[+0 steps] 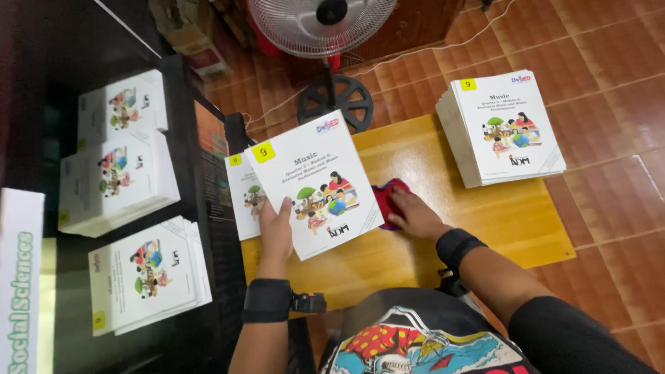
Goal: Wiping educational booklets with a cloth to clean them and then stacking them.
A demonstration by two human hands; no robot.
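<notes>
My left hand [276,232] grips the lower left edge of a white booklet [315,183] with a colourful picture and a yellow corner sticker, lifted above the yellow wooden table [485,221]. Under it, at the table's left edge, lies another like booklet [242,197]. My right hand [413,213] rests flat on a red cloth [388,197] on the table, just right of the held booklet. Both wrists wear black bands.
A thick stack of the same booklets [502,128] sits on the table's far right corner. Three more stacks [121,176] lie on a dark shelf to the left. A standing fan [325,28] with a round base stands beyond the table on the tiled floor.
</notes>
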